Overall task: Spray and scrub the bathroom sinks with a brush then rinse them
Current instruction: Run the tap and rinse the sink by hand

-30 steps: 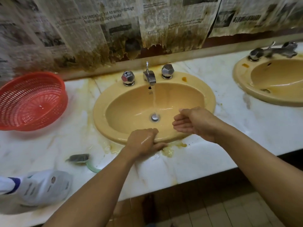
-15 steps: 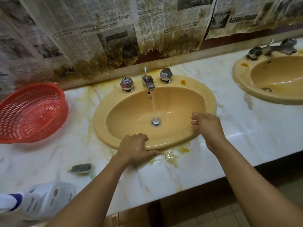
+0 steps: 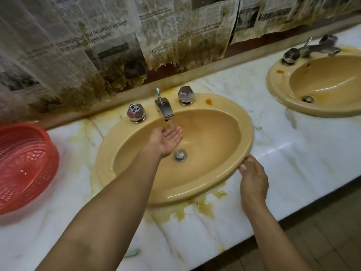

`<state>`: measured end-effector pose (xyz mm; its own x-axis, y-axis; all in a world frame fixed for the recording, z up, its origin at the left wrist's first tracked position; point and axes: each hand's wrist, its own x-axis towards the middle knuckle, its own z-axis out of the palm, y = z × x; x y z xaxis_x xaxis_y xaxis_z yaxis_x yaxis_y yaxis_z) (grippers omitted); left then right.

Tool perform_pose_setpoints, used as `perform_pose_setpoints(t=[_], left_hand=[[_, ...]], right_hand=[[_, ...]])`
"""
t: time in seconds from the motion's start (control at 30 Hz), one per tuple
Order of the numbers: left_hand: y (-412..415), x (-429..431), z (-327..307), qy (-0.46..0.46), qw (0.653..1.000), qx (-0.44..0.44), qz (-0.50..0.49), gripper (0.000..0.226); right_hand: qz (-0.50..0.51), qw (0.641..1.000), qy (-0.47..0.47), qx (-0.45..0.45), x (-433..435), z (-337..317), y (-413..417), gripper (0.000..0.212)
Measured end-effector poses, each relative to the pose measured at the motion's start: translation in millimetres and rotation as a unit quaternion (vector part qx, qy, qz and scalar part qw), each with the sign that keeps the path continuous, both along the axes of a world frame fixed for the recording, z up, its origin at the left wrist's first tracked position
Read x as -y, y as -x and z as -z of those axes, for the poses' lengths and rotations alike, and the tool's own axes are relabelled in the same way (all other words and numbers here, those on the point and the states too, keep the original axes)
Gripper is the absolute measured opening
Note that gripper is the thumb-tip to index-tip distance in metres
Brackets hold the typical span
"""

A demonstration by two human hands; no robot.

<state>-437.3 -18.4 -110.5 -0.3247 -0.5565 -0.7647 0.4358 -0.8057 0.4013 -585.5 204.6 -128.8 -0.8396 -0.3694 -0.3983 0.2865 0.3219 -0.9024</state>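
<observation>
Sink [image 3: 230, 173] under cupped left hand [image 3: 166, 140], right hand [image 3: 253, 178] on rim

Basin mostly open, tap end blocked
Left hand [image 3: 166, 139] under spout [image 3: 164, 108]; red basket [image 3: 23, 165] crowds left counter [image 3: 293, 163], right counter bare.

The wall [image 3: 283, 48] behind is covered with sheets of old newspaper [image 3: 93, 42], and their lower edges are torn and stained dark brown. A pale ledge [image 3: 214, 64] runs along the foot of the wall. The bench [image 3: 304, 153] is white marble with grey veins and yellow stains. At the lower right, the floor [image 3: 332, 231] has brown tiles and lies in shadow.
</observation>
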Motion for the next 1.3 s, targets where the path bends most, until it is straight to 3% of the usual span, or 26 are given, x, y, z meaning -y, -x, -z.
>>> perform_pose_setpoints(t=[0.37,0.5,0.63,0.77,0.87,0.97,1.13,1.3], left_hand=[[15,16,-12,-0.019,0.998,0.033,0.047,0.034],[19,-28,-44,0.039,0.983,0.051,0.171,0.041],[15,-63,-52,0.094,0.961,0.066,0.251,0.046],[-26,-57,-25,0.177,0.954,0.172,0.171,0.035],[-66,-59,8,0.183,0.947,0.230,0.129,0.029],[-90,-67,33,0.182,0.942,0.255,0.116,0.030],[-87,-60,38,0.168,0.955,0.229,0.083,0.034],[-90,-60,37,0.152,0.968,0.192,0.049,0.037]], right_hand=[[0.048,0.995,0.075,0.050,-4,4,2,0.033],[0.018,0.997,-0.004,-0.079,4,12,-58,0.052],[-0.032,0.979,-0.107,-0.172,35,22,-130,0.087],[-0.057,0.950,-0.237,-0.196,64,21,-101,0.092],[-0.071,0.941,-0.229,-0.237,71,24,-35,0.084],[-0.104,0.951,-0.208,-0.202,73,18,12,0.086],[-0.055,0.946,-0.204,-0.245,57,28,-68,0.082],[-0.119,0.932,-0.247,-0.238,53,22,-113,0.091]])
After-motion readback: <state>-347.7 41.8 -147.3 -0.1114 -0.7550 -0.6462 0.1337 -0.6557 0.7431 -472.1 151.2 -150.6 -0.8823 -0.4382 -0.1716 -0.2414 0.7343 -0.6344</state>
